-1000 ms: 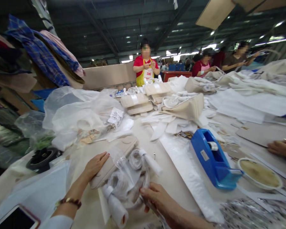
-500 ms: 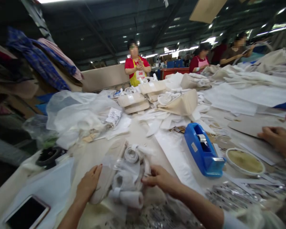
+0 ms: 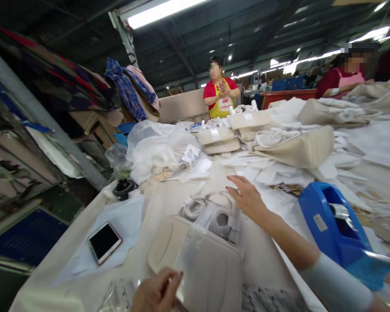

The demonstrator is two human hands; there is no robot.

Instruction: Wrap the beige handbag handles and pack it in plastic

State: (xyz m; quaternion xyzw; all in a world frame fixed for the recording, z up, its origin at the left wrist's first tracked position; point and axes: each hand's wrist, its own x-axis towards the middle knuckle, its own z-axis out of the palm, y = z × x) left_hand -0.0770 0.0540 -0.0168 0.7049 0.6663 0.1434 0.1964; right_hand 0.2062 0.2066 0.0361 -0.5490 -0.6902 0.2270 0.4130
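And here the bag [image 3: 214, 264] is lying flat on the pale table [image 3: 134, 268], right in front of the person, its near end running down to the bottom of the view. Clear plastic is shining across its front, and the wrapped straps [image 3: 195, 209] are bunching at its far edge.

The left hand [image 3: 157, 290] is working low at the bag's near left corner, fingers curling, thumb close to the edge; whether they are pinching anything, I cannot tell. The right hand [image 3: 245, 197] is hovering by the straps, fingers loose and spreading, grasping nothing.

Over to the left, a phone [image 3: 104, 243] is lying on a pale blue sheet [image 3: 128, 229]. On the right, the blue tape dispenser [image 3: 318, 212] is sitting beyond the right forearm. Small clear packets [image 3: 266, 302] are lying just right of the bag's near end.

Further back, a handwritten label [image 3: 191, 155] is leaning against crumpled plastic bags [image 3: 156, 147], and more cream bags [image 3: 216, 135] are piling up beside them. Behind that pile, a co-worker [image 3: 221, 93] in a yellow apron is standing, both hands together at the chest.
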